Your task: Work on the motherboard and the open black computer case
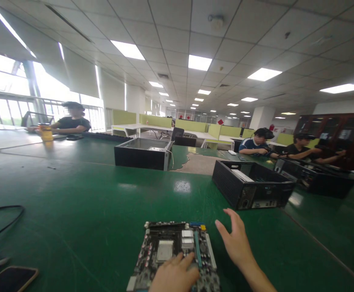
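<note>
A bare computer motherboard (170, 247) lies flat on the green table (88, 211) close to me. My left hand (174, 275) rests on its near part, fingers curled down on the board beside the CPU socket. My right hand (236, 240) hovers just right of the board's edge, fingers spread and holding nothing. An open black computer case (251, 190) stands a little beyond my right hand.
A second open case (142, 153) sits mid-table, a third (325, 178) at the right. A phone (9, 280) and a black cable (3, 223) lie at the near left. Three people sit at the far side, one by a yellow cup (46, 132).
</note>
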### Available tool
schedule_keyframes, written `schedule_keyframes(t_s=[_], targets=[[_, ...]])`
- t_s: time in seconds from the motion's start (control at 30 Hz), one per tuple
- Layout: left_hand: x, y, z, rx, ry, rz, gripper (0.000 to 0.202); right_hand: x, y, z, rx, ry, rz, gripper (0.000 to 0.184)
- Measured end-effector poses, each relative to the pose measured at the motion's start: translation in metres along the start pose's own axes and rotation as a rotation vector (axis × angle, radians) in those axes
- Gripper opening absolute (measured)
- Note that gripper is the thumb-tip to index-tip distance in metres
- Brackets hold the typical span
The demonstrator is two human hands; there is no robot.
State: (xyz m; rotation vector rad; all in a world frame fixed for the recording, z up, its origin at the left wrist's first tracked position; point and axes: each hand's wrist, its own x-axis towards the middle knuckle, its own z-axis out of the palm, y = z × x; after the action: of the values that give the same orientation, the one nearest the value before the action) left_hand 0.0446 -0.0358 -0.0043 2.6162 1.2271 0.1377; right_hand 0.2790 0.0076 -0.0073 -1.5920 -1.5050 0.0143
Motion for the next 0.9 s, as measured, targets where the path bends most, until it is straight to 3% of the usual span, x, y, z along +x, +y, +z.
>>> schedule_keyframes(t_s=[0.13,0.23,0.43,0.53,0.6,0.7,0.83,0.9], targets=[[-0.014,-0.056,-0.053,0.042,0.053,-0.118,0.038,0.063,0.023,-0.024,-0.276,0.115,-0.011,0.060],[-0.023,-0.113,-0.074,0.130,0.077,-0.226,0.036,0.112,0.041,-0.045,-0.473,0.150,0.039,0.059],[-0.044,-0.230,-0.097,0.272,0.121,-0.443,0.047,0.173,0.075,-0.075,-0.722,-0.147,0.132,0.067],[-0.059,-0.270,-0.106,0.320,0.143,-0.531,0.046,0.186,0.079,-0.080,-0.732,-0.207,0.154,0.076],[-0.068,-0.282,-0.108,0.361,0.181,-0.592,0.046,0.192,0.077,-0.081,-0.758,-0.228,0.185,0.085],[-0.076,-0.279,-0.107,0.464,0.284,-0.628,0.048,0.196,0.068,-0.081,-0.807,-0.252,0.208,0.082],[-0.068,-0.254,-0.103,0.485,0.473,-0.455,0.045,0.185,0.059,-0.084,-0.815,-0.178,0.140,0.069],[-0.054,-0.233,-0.102,0.444,0.508,-0.371,0.042,0.175,0.057,-0.087,-0.812,-0.094,0.104,0.069]])
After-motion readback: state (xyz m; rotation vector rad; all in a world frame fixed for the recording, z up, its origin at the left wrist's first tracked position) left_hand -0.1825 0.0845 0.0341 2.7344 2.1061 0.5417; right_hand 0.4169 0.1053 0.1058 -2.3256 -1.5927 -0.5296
